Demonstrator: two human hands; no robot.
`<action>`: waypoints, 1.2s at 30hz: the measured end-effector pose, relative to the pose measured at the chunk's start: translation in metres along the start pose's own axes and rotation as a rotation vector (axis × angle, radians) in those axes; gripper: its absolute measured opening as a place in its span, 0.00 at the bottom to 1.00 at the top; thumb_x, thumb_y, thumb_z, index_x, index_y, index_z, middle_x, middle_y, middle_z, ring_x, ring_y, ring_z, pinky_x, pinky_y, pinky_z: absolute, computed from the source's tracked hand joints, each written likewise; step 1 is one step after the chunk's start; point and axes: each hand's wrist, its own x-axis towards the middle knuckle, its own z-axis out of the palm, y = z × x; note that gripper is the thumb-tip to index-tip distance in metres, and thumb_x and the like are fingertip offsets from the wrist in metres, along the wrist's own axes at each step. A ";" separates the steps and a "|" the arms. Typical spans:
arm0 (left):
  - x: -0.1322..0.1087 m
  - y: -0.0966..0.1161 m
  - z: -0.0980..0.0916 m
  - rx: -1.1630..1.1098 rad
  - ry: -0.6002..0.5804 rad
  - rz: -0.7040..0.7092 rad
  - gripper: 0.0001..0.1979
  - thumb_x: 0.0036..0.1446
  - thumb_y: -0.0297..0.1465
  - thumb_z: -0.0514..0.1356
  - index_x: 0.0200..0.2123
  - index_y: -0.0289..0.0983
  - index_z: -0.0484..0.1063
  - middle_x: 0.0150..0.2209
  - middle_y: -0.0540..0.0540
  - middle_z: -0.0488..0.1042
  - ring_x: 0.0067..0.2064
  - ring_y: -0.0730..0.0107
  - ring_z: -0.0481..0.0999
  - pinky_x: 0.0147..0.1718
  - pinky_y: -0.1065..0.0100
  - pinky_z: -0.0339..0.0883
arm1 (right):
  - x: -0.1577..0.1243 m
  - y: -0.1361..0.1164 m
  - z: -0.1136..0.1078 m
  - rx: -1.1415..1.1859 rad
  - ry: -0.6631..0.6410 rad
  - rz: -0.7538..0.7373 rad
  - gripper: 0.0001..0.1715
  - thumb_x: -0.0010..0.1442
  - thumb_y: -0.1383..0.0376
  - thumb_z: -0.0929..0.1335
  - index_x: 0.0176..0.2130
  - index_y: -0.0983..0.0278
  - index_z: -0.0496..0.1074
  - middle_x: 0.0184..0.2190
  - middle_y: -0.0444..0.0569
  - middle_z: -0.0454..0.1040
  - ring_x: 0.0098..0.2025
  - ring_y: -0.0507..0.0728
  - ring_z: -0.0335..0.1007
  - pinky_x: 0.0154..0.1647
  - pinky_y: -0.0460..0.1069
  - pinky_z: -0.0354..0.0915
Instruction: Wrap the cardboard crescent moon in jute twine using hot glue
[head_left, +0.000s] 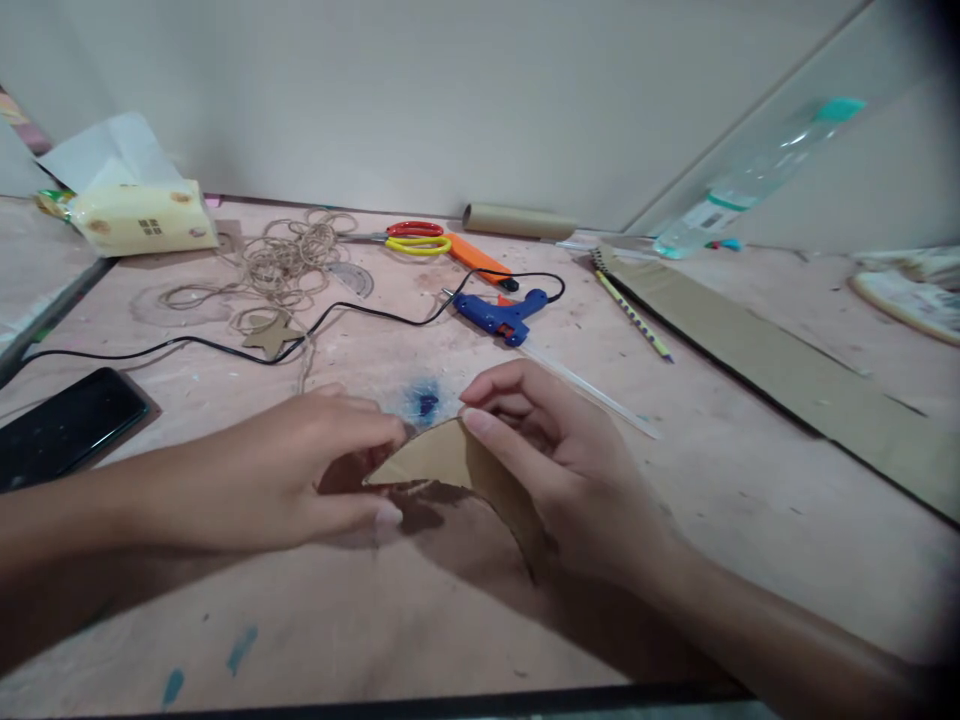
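A curved, crescent-like piece of cardboard (429, 458) stands just above the table at the front middle. My right hand (559, 460) grips it, thumb on the near face and index finger at the top edge; its right part lies partly behind my palm. At the pointed left end is my left hand (315, 470), its thumb spread away from the bent fingers. The index fingertip meets or nearly meets the cardboard edge; the other fingertips are hidden. Beyond the hands lies a blue glue gun (501, 315), and a cardboard star (271, 337) rests by tangled twine (292, 255).
Scissors (416, 240), an orange cutter (480, 260) and a cardboard tube (517, 220) lie near the wall. A black cord (360, 308) crosses the table. A phone (71, 425) and tissue pack (146, 220) are left; a pencil (634, 315), cardboard strip (787, 360) and bottle (750, 185) right.
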 end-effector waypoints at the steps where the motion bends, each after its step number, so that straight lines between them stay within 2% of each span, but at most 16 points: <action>1: 0.000 0.000 0.000 -0.011 0.027 0.002 0.14 0.75 0.41 0.65 0.38 0.39 0.76 0.34 0.53 0.74 0.34 0.68 0.72 0.34 0.67 0.61 | 0.000 0.000 0.000 0.026 -0.007 0.026 0.06 0.74 0.59 0.72 0.43 0.58 0.74 0.35 0.45 0.80 0.36 0.55 0.77 0.35 0.47 0.69; 6: -0.001 0.001 -0.002 -0.047 0.141 0.053 0.13 0.78 0.39 0.63 0.40 0.40 0.78 0.37 0.53 0.79 0.38 0.69 0.77 0.38 0.70 0.66 | 0.000 0.001 0.003 0.123 -0.066 0.099 0.07 0.73 0.59 0.73 0.43 0.59 0.74 0.32 0.42 0.77 0.30 0.52 0.67 0.30 0.47 0.61; 9: 0.000 0.000 -0.003 -0.026 0.251 0.098 0.11 0.77 0.39 0.65 0.41 0.40 0.78 0.38 0.53 0.80 0.38 0.69 0.78 0.39 0.70 0.67 | -0.004 0.000 0.006 0.219 -0.172 0.168 0.08 0.75 0.59 0.71 0.43 0.59 0.73 0.30 0.40 0.74 0.30 0.51 0.66 0.31 0.46 0.61; 11: -0.001 -0.001 -0.002 0.002 0.309 0.147 0.09 0.76 0.39 0.66 0.46 0.40 0.79 0.40 0.53 0.82 0.40 0.69 0.79 0.41 0.69 0.68 | -0.008 -0.002 0.008 0.298 -0.281 0.231 0.09 0.78 0.59 0.69 0.44 0.60 0.72 0.31 0.40 0.73 0.31 0.51 0.66 0.32 0.46 0.62; 13: -0.001 -0.001 -0.001 0.022 0.285 0.195 0.07 0.78 0.37 0.65 0.49 0.41 0.81 0.41 0.52 0.84 0.41 0.69 0.81 0.44 0.69 0.69 | -0.011 -0.003 0.009 0.324 -0.421 0.255 0.09 0.77 0.59 0.70 0.44 0.60 0.71 0.34 0.41 0.76 0.35 0.52 0.70 0.36 0.46 0.64; 16: -0.001 -0.001 0.001 0.004 0.196 0.217 0.09 0.79 0.35 0.65 0.44 0.40 0.84 0.35 0.53 0.84 0.37 0.71 0.80 0.43 0.70 0.69 | -0.011 -0.003 0.007 0.307 -0.597 0.235 0.09 0.75 0.59 0.73 0.44 0.61 0.72 0.40 0.44 0.79 0.41 0.53 0.75 0.41 0.47 0.69; 19: -0.002 0.000 0.002 -0.081 0.183 0.139 0.10 0.76 0.35 0.67 0.39 0.39 0.84 0.32 0.52 0.83 0.32 0.72 0.79 0.35 0.73 0.68 | -0.009 -0.005 0.001 0.258 -0.611 0.186 0.09 0.78 0.59 0.69 0.44 0.61 0.75 0.40 0.45 0.78 0.43 0.54 0.74 0.44 0.48 0.70; 23: -0.003 0.002 0.000 -0.147 0.236 0.099 0.08 0.72 0.33 0.69 0.39 0.39 0.85 0.32 0.52 0.85 0.32 0.74 0.80 0.33 0.76 0.68 | -0.007 -0.011 -0.007 0.242 -0.608 0.125 0.17 0.80 0.51 0.67 0.46 0.61 0.76 0.43 0.47 0.78 0.47 0.57 0.75 0.50 0.50 0.71; 26: -0.004 0.003 -0.001 -0.142 0.270 0.142 0.05 0.70 0.29 0.71 0.38 0.38 0.86 0.31 0.55 0.84 0.31 0.78 0.80 0.32 0.79 0.67 | -0.008 -0.014 -0.008 0.342 -0.633 0.156 0.19 0.78 0.48 0.70 0.47 0.61 0.74 0.41 0.47 0.76 0.43 0.56 0.73 0.44 0.49 0.69; 30: -0.005 0.004 0.001 -0.172 0.265 0.202 0.02 0.69 0.27 0.73 0.40 0.38 0.86 0.32 0.54 0.86 0.32 0.78 0.82 0.33 0.80 0.69 | -0.011 -0.015 -0.005 0.412 -0.607 0.171 0.18 0.73 0.51 0.74 0.43 0.61 0.71 0.35 0.42 0.70 0.36 0.53 0.65 0.37 0.48 0.62; 36: -0.005 0.003 0.005 -0.290 0.167 0.108 0.05 0.71 0.33 0.71 0.42 0.38 0.86 0.32 0.50 0.87 0.30 0.74 0.82 0.31 0.78 0.73 | -0.014 -0.016 -0.003 0.446 -0.637 0.239 0.18 0.70 0.54 0.77 0.44 0.58 0.67 0.29 0.39 0.65 0.30 0.52 0.57 0.28 0.47 0.54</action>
